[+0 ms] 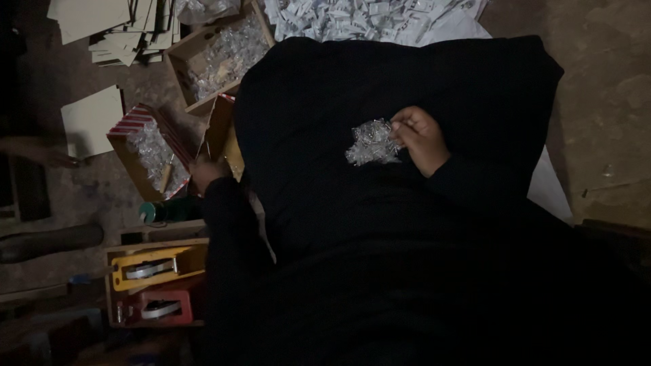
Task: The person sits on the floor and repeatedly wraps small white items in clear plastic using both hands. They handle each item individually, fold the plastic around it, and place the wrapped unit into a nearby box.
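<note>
My right hand rests on my black-clothed lap, its fingers closed at the edge of a small heap of clear shiny plastic-wrapped bits that lies on the black cloth. At the left edge of my lap, my left hand reaches down and grips the flap of an open cardboard box. That red-and-white striped box holds more of the clear wrapped bits. What my right fingers pinch is too small to make out.
A second cardboard box of clear wrapped bits stands behind the first. Flat cardboard sheets are stacked at top left. White paper pieces lie at the top. A yellow tape dispenser and a red one sit lower left, beside a green-capped bottle. Another person's hand is at far left.
</note>
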